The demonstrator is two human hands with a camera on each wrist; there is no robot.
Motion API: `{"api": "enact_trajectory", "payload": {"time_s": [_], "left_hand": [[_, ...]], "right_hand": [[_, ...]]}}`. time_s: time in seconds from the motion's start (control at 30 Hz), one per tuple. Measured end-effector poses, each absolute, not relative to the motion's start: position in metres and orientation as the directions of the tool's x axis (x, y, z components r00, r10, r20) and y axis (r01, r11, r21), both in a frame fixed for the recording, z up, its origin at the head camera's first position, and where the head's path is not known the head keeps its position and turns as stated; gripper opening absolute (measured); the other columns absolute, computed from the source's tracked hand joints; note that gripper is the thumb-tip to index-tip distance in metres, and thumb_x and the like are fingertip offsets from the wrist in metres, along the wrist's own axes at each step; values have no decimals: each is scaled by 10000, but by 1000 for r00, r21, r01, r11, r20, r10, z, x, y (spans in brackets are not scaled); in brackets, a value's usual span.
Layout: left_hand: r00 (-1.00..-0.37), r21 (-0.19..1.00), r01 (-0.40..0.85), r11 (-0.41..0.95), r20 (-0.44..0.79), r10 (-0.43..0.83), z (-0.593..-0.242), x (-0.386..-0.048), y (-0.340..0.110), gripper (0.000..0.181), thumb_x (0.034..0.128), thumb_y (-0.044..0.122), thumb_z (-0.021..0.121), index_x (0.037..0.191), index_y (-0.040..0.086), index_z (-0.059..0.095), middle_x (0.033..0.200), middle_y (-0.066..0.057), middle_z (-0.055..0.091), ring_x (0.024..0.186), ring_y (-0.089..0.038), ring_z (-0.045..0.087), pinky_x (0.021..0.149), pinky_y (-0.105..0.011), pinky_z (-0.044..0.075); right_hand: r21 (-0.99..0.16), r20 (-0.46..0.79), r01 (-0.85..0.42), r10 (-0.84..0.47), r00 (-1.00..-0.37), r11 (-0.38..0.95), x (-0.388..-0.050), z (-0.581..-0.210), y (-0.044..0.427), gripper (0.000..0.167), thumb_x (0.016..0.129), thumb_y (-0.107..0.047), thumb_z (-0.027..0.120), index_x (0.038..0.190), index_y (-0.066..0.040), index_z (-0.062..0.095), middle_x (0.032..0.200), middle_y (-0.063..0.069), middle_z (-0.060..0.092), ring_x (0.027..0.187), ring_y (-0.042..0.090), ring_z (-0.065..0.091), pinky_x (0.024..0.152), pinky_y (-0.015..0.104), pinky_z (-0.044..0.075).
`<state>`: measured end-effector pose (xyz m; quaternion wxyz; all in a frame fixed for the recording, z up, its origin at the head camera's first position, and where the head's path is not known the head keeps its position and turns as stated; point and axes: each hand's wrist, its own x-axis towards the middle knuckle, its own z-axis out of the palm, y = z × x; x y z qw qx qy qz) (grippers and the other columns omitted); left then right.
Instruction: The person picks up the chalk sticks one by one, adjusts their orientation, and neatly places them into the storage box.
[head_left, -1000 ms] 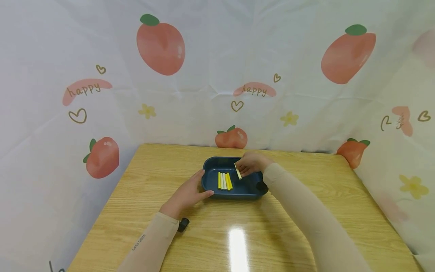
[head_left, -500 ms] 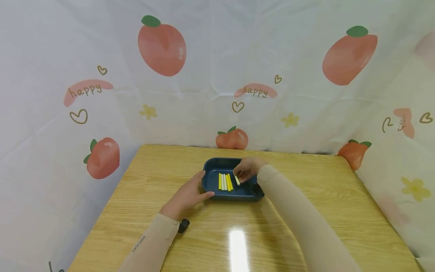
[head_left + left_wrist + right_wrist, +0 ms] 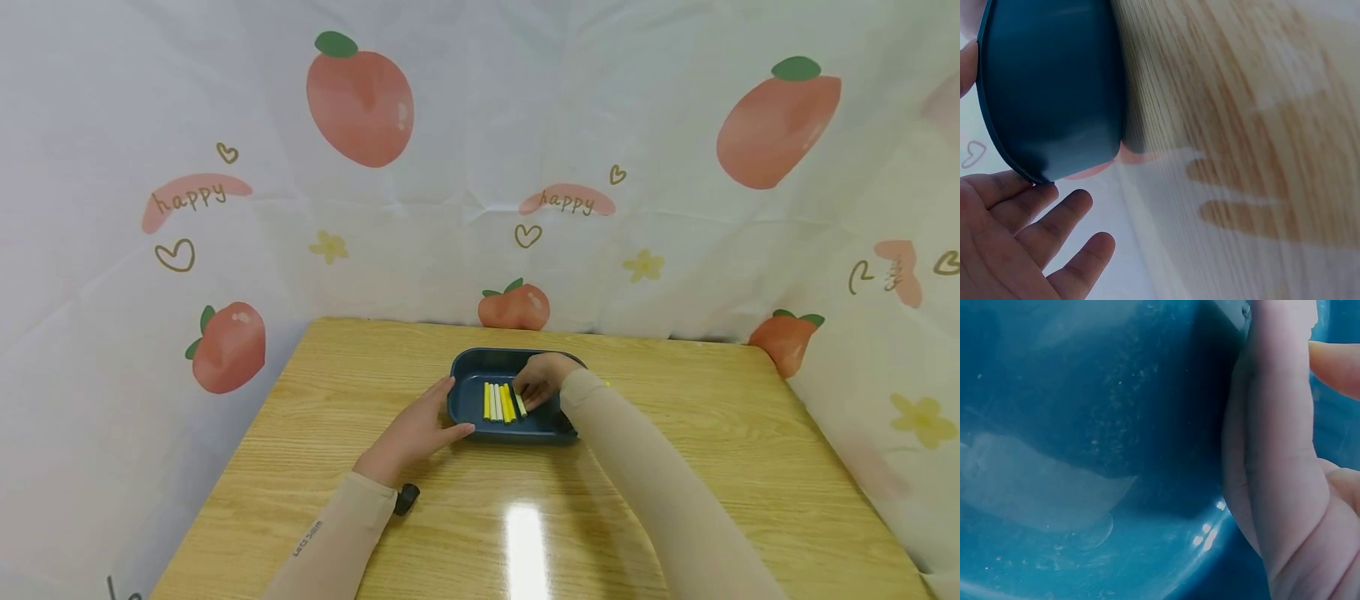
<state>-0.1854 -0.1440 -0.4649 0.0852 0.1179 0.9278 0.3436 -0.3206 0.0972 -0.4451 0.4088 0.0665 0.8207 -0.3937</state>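
A dark blue tray [image 3: 480, 367] stands on the table, and several yellow and white chalk sticks [image 3: 495, 402] lie side by side inside it. My right hand [image 3: 542, 377] reaches into the tray and pinches a pale chalk stick [image 3: 521, 406] just right of that row; whether it touches the tray floor I cannot tell. In the right wrist view the fingers [image 3: 1285, 437] hide the stick. Around the tray's left end my left hand [image 3: 411, 429] is spread, its thumb at the front rim. In the left wrist view its fingers [image 3: 1054, 228] are extended, some touching the rim.
The wooden table [image 3: 360, 367] meets a white fruit-printed cloth [image 3: 420, 250] at the back and sides. A small yellow spot [image 3: 608, 384] shows beside my right sleeve. A black device [image 3: 407, 498] sits at my left wrist.
My right hand has moved left and slightly lower, bringing the pale chalk stick close to the row's right end. The yellow spot beside the sleeve has come into view. My left hand stays put.
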Motion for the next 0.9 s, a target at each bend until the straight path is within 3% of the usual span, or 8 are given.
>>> {"api": "enact_trajectory", "payload": {"time_s": [0.3,0.5,0.77,0.9], "left_hand": [[-957,663,150,733,-89,277,-466,-186,-144,983,890,540,710,1617,142,182,1654,-74,202,1487,-279,276,1166,-478,322],[-957,660,159,734,-81,280,-465,-185,-144,994,881,569,699,1613,127,193,1650,-96,212,1477,-305,294,1156,-496,333],[-957,661,154,735,-85,277,-463,-185,-143,980,887,537,711,1613,128,196,1652,-89,208,1479,-304,291,1155,-495,335],[-958,664,149,733,-87,274,-462,-185,-143,979,887,533,714,1614,135,195,1653,-85,208,1480,-299,289,1159,-493,330]], "right_hand": [[-566,-731,432,-186,-656,702,-319,-443,94,164,923,-71,682,1020,62,680,831,148,657,633,183,673,697,297,608],[-582,-722,412,-212,-659,701,-318,-439,97,170,927,-77,679,1026,61,665,857,159,661,655,199,677,704,310,611],[-594,-659,283,-254,-708,753,-314,-423,106,201,959,-138,636,987,54,686,871,144,667,697,195,671,696,301,610],[-611,-618,208,-295,-729,764,-309,-409,112,238,959,-144,627,1036,70,696,882,140,666,708,200,668,691,312,610]]}}
